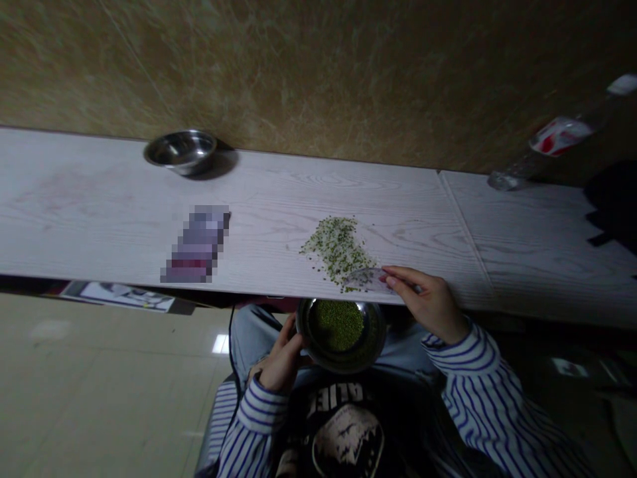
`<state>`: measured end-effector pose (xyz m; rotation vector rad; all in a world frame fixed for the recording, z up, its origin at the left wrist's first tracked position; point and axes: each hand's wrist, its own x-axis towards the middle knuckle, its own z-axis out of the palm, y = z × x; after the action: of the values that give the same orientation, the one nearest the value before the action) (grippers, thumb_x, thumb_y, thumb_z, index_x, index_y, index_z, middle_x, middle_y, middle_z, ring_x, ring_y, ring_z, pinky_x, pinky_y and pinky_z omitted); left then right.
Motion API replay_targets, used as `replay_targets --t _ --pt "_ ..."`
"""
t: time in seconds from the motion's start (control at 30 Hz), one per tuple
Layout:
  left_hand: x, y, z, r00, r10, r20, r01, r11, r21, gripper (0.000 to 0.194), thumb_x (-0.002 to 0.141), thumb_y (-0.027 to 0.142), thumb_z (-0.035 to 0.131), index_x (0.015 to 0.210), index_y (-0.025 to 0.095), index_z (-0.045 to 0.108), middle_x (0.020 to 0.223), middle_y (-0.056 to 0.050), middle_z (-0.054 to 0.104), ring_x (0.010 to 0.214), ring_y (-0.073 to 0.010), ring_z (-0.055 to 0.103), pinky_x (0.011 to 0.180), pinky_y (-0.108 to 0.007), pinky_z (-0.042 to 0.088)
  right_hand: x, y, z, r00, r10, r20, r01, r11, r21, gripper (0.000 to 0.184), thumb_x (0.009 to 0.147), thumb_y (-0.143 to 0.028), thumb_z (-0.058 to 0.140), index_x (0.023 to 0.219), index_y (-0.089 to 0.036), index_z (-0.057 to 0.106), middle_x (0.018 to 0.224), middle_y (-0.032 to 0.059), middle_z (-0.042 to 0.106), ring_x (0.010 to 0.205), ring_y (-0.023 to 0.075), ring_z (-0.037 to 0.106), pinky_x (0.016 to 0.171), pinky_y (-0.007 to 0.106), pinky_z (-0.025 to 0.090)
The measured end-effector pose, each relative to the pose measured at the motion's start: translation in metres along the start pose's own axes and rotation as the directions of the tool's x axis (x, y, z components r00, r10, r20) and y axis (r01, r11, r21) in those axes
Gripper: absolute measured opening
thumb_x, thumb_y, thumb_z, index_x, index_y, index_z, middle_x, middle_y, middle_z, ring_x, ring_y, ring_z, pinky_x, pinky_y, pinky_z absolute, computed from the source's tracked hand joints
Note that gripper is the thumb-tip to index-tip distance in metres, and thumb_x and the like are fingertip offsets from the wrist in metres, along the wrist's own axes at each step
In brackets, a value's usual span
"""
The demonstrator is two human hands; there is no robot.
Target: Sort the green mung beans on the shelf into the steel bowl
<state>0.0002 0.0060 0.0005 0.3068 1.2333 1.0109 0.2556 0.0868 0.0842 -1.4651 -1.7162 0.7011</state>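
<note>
My left hand [281, 362] grips the rim of a steel bowl [371, 345] partly filled with green beans, held just under the table's near edge, over my lap. My right hand [426, 300] rests on the table edge, fingers closed on a thin pale card [365, 280] that lies flat against the table. The card touches the near end of a scattered pile of green beans mixed with pale grains [337, 248] on the white wooden table [99, 212].
An empty steel bowl [182, 151] stands at the table's far side by the brown wall. A blurred flat packet [198, 244] lies left of the pile. A plastic bottle [547, 149] lies at the far right beside a dark object [614, 206]. Tiled floor lies below left.
</note>
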Motion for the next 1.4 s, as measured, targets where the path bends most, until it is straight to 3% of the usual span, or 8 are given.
replay_targets --t 0.37,0.57,0.7,0.93,1.2,1.4 --pt "0.002 -0.001 -0.003 1.0 -0.009 -0.015 0.009 1.0 0.016 0.069 0.063 0.028 0.072 0.13 0.021 0.058 0.115 -0.008 0.065 0.081 -0.0222 0.06 0.053 -0.032 0.055 0.001 0.0 0.004 1.0 0.012 0.024 -0.013 1.0 0.022 0.027 0.086 -0.031 0.064 0.104 -0.018 0.08 0.093 0.0083 0.082 0.084 0.0229 0.078 0.081 0.035 0.064" --pt "0.003 -0.003 -0.003 1.0 -0.003 -0.014 0.003 1.0 -0.005 0.067 0.06 0.028 0.073 0.126 0.022 0.06 0.104 -0.005 0.065 0.078 -0.0212 0.058 0.055 -0.032 0.054 0.003 -0.004 0.01 0.999 -0.009 0.045 0.008 1.0 0.015 0.025 0.087 -0.029 0.063 0.103 -0.02 0.081 0.099 0.0075 0.082 0.09 0.0229 0.078 0.084 0.034 0.063" --pt "0.002 -0.001 -0.002 1.0 0.005 -0.01 -0.005 1.0 -0.005 0.063 0.062 0.027 0.072 0.123 0.023 0.061 0.109 -0.006 0.065 0.079 -0.0213 0.059 0.054 -0.03 0.054 0.003 -0.006 0.013 0.998 -0.028 0.062 0.027 0.999 0.018 0.025 0.088 -0.028 0.062 0.104 -0.021 0.081 0.1 0.0068 0.082 0.092 0.0228 0.078 0.086 0.035 0.063" --pt "0.0 0.0 -0.002 1.0 -0.008 0.013 0.008 1.0 -0.015 0.062 0.063 0.026 0.073 0.124 0.023 0.06 0.099 -0.005 0.064 0.081 -0.023 0.059 0.058 -0.035 0.057 0.001 -0.013 0.013 0.996 -0.022 0.088 0.02 1.0 0.022 0.026 0.088 -0.027 0.061 0.103 -0.02 0.081 0.1 0.008 0.082 0.089 0.0231 0.078 0.082 0.035 0.064" --pt "0.0 0.001 -0.001 1.0 -0.013 0.0 0.013 1.0 -0.003 0.068 0.063 0.029 0.075 0.129 0.022 0.06 0.111 -0.008 0.065 0.082 -0.0233 0.06 0.057 -0.035 0.056 -0.005 -0.017 0.01 0.993 -0.018 0.117 0.013 0.999 0.041 0.026 0.088 -0.029 0.061 0.104 -0.021 0.08 0.096 0.0069 0.082 0.087 0.0223 0.079 0.084 0.036 0.064" --pt "0.0 0.002 -0.001 1.0 -0.016 -0.018 0.016 1.0 -0.004 0.066 0.061 0.028 0.075 0.126 0.022 0.062 0.11 -0.007 0.067 0.078 -0.0203 0.06 0.058 -0.032 0.055 -0.007 -0.007 0.005 0.999 0.034 0.012 -0.034 0.999 0.035 0.026 0.087 -0.033 0.064 0.103 -0.021 0.08 0.095 0.0074 0.082 0.085 0.0231 0.079 0.081 0.036 0.064"
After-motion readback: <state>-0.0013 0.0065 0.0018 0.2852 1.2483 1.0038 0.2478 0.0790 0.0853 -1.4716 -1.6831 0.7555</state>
